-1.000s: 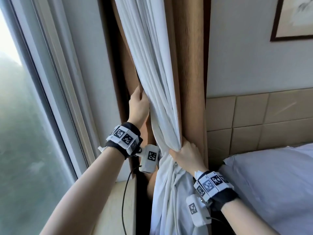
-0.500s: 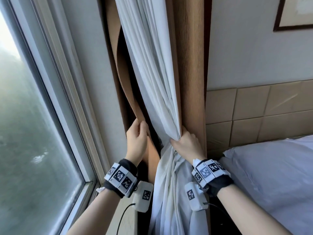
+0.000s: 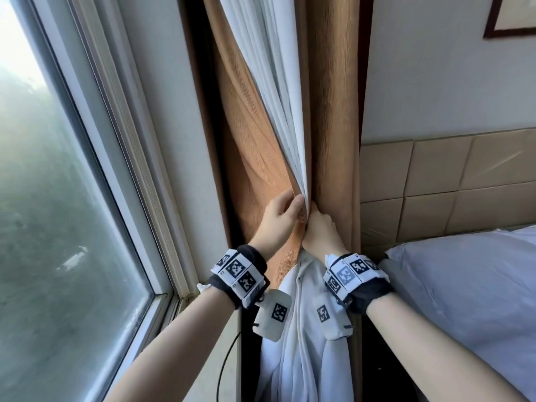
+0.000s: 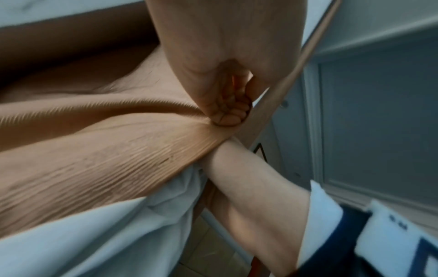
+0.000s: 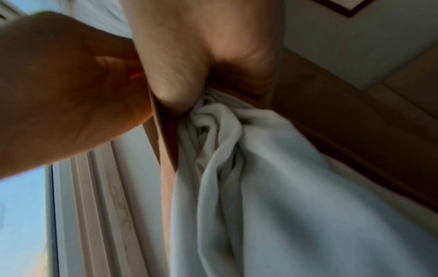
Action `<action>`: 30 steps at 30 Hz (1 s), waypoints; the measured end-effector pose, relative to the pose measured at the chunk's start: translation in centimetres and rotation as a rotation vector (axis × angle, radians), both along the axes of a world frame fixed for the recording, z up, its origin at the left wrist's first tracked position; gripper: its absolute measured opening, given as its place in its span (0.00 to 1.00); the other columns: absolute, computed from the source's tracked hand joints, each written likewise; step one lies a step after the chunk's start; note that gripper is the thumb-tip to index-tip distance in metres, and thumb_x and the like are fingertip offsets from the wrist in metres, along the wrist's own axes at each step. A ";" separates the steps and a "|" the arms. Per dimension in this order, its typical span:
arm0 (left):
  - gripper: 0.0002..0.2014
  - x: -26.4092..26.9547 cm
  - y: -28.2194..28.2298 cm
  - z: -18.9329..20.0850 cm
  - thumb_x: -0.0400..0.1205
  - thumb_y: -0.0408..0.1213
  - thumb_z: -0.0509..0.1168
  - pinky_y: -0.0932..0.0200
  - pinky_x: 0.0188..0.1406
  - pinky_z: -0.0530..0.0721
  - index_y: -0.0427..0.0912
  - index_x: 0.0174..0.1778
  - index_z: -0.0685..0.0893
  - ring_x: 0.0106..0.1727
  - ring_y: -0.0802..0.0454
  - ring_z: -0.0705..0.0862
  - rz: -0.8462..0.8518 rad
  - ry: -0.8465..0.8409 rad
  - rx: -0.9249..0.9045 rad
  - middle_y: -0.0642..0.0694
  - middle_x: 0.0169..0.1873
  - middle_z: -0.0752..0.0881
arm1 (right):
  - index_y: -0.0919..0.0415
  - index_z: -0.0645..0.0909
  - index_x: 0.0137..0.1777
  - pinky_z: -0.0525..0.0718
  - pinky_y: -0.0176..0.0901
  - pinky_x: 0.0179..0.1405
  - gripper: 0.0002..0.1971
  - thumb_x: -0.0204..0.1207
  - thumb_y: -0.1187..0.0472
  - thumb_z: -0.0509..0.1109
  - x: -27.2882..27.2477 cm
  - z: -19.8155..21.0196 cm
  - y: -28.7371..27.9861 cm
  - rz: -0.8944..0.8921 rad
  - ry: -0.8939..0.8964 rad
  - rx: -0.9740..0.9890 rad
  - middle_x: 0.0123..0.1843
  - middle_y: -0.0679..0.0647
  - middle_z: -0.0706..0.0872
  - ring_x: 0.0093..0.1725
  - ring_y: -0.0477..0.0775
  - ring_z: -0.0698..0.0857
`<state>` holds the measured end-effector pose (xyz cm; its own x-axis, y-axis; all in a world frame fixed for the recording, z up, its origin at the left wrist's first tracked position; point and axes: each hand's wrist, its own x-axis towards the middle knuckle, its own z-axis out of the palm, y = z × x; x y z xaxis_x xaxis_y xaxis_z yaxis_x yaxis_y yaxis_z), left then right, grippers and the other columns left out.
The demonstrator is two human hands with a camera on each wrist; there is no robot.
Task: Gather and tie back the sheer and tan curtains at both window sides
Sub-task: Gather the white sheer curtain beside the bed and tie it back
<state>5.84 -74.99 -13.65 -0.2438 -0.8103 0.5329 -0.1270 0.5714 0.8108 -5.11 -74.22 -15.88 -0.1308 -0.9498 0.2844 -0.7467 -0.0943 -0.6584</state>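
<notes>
Apparently tan curtain (image 3: 255, 146) inside left hand (image 3: 280, 219)

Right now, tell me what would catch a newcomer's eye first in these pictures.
Two hands meet at the middle of the head view: the left hand grips the tan curtain, drawn across from the window side, and the right hand bunches the sheer white curtain against it. Both wrists wear black bands with square-patterned tags. The big window fills the left, and a white pillow lies at the right.
</notes>
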 end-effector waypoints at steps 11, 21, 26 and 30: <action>0.10 3.1 0.9 -0.3 0.84 0.18 0.54 0.66 0.47 0.78 0.35 0.51 0.78 0.43 0.55 0.78 -0.400 0.076 0.246 0.42 0.41 0.77 | 0.53 0.78 0.64 0.78 0.44 0.66 0.25 0.63 0.63 0.69 -1.7 0.6 1.6 0.643 -0.534 0.169 0.60 0.55 0.86 0.64 0.52 0.82; 0.20 3.8 2.5 -3.5 0.81 0.21 0.61 0.48 0.69 0.79 0.39 0.68 0.82 0.67 0.50 0.81 -0.166 0.033 0.133 0.44 0.60 0.84 | 0.54 0.83 0.50 0.82 0.39 0.60 0.11 0.72 0.69 0.76 -1.0 -0.1 -0.6 0.416 -0.466 0.078 0.48 0.49 0.88 0.56 0.51 0.86; 0.08 6.2 2.5 -7.9 0.81 0.23 0.61 0.50 0.48 0.90 0.33 0.49 0.86 0.51 0.45 0.88 0.094 -0.123 0.228 0.42 0.46 0.88 | 0.52 0.80 0.45 0.78 0.38 0.55 0.08 0.73 0.61 0.77 -2.7 -0.1 -1.1 0.209 -0.473 0.063 0.45 0.45 0.85 0.48 0.47 0.85; 0.05 5.2 3.2 -14.0 0.82 0.35 0.65 0.67 0.44 0.77 0.39 0.46 0.86 0.43 0.53 0.85 0.073 -0.631 0.227 0.49 0.41 0.88 | 0.55 0.82 0.61 0.79 0.42 0.62 0.18 0.72 0.56 0.77 -2.3 -0.5 -2.0 0.144 -0.347 0.004 0.55 0.51 0.88 0.57 0.51 0.85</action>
<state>11.08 -71.75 -27.63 -0.3929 -0.9116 0.1206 -0.6472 0.3673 0.6680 -7.36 -76.25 -16.38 -0.0840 -0.9664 0.2430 -0.4583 -0.1790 -0.8706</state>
